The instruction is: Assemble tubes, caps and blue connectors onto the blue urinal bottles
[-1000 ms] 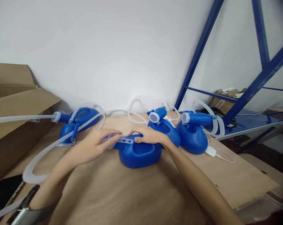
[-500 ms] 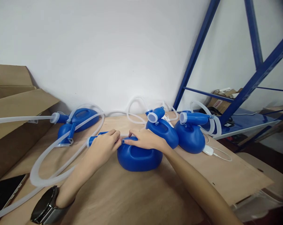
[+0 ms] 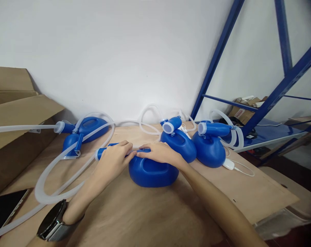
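Note:
A blue plastic urinal bottle (image 3: 154, 175) with a moulded handle lies on its side at the middle of the table. My left hand (image 3: 116, 154) is wrapped around its neck end, where a blue tubular piece with a pale rim (image 3: 99, 154) sticks out to the left. My right hand (image 3: 159, 152) grips the bottle's upper side near the neck. Both thumbs meet at the joint, and my fingers hide most of it. A clear hose (image 3: 42, 180) loops across the table left of my left forearm. On my left wrist is a dark watch (image 3: 52, 219).
Two more blue urinal bottles (image 3: 180, 145) (image 3: 209, 151) stand at the back right, and others (image 3: 92, 128) lie at the back left with hoses. An open cardboard box (image 3: 24, 137), a phone (image 3: 7, 207), a white charger (image 3: 229, 164) and a blue metal rack (image 3: 219, 55) surround the work area.
My right fingers have come down from a bent pose onto the bottle's neck area, and the two thumbs now touch. My left hand has shifted slightly. The bottle stays in place.

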`<move>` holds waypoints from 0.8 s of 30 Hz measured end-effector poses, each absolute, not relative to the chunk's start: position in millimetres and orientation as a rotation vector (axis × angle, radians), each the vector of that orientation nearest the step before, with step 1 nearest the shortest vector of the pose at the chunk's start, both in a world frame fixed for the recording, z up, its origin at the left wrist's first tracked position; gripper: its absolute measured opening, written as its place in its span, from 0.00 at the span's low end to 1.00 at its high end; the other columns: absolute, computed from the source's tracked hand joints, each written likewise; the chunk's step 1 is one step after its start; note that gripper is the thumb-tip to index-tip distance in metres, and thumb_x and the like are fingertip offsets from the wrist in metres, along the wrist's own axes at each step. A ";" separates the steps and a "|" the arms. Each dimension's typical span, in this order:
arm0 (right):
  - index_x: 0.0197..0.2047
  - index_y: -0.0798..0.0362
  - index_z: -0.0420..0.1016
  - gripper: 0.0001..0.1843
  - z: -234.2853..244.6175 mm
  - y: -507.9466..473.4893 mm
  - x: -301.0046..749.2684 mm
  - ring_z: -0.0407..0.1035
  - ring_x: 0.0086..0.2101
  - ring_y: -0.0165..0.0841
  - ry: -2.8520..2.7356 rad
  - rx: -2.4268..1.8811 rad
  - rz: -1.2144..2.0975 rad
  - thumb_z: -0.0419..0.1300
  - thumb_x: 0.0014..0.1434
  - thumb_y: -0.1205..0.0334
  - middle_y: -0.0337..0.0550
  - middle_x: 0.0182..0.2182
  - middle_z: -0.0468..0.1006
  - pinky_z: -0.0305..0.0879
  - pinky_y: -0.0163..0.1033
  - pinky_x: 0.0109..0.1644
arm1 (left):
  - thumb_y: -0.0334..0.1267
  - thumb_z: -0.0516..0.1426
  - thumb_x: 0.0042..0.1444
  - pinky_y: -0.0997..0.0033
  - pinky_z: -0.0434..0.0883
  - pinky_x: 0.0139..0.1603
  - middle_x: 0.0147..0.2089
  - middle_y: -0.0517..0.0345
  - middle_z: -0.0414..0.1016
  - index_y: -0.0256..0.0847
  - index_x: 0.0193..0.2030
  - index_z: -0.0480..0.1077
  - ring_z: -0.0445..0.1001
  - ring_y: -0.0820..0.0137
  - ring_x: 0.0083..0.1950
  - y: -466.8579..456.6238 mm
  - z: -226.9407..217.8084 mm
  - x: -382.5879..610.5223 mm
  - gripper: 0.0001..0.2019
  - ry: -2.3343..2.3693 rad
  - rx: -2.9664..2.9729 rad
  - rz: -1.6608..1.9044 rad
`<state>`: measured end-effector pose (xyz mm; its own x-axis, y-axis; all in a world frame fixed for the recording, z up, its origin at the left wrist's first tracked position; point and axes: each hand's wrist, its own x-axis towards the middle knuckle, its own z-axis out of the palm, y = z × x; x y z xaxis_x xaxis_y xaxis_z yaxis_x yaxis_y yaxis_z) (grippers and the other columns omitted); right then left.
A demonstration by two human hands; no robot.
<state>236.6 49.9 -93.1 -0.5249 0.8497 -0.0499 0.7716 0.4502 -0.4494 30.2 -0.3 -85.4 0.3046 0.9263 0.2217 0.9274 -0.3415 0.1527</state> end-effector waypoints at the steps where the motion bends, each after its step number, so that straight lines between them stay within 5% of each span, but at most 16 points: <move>1: 0.65 0.38 0.77 0.37 -93.0 49.6 236.1 0.69 0.63 0.59 -2.515 -1.431 0.638 0.52 0.65 0.27 0.44 0.63 0.77 0.62 0.60 0.65 | 0.46 0.50 0.70 0.65 0.57 0.33 0.38 0.54 0.77 0.44 0.31 0.65 0.75 0.61 0.38 0.0 -86.6 30.5 0.16 -1.834 -2.512 -0.464; 12: 0.65 0.32 0.76 0.33 -91.9 47.8 233.2 0.71 0.62 0.59 -2.524 -1.440 0.625 0.49 0.67 0.28 0.42 0.60 0.80 0.64 0.60 0.63 | 0.40 0.50 0.65 0.64 0.56 0.32 0.40 0.52 0.81 0.44 0.33 0.69 0.79 0.57 0.42 -1.8 -91.0 47.1 0.11 -2.071 -2.252 -0.608; 15: 0.65 0.33 0.76 0.35 -91.9 44.5 233.5 0.73 0.59 0.60 -2.518 -1.467 0.609 0.48 0.66 0.26 0.44 0.58 0.81 0.65 0.61 0.63 | 0.45 0.53 0.64 0.63 0.64 0.37 0.43 0.51 0.82 0.45 0.41 0.72 0.79 0.55 0.44 -0.2 -87.7 38.9 0.10 -2.017 -2.404 -0.598; 20: 0.64 0.31 0.77 0.33 -91.7 49.1 237.3 0.72 0.61 0.58 -2.512 -1.417 0.663 0.52 0.65 0.27 0.40 0.60 0.81 0.65 0.59 0.64 | 0.59 0.55 0.61 0.58 0.73 0.55 0.57 0.49 0.80 0.45 0.55 0.73 0.78 0.53 0.55 0.2 -62.4 3.6 0.24 -1.848 -2.677 -0.831; 24: 0.62 0.31 0.79 0.30 -92.4 61.0 246.7 0.69 0.64 0.54 -2.561 -1.233 0.755 0.55 0.65 0.29 0.32 0.62 0.78 0.63 0.54 0.67 | 0.63 0.49 0.62 0.60 0.76 0.51 0.52 0.52 0.83 0.46 0.52 0.75 0.81 0.53 0.51 10.3 -47.4 -38.8 0.27 -2.146 -2.491 -0.857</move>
<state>246.7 61.0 -92.4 -0.6320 0.7739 -0.0399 0.6718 0.5215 -0.5260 -38.8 10.3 -47.4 0.0898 0.9749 0.2035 0.8470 -0.1823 0.4993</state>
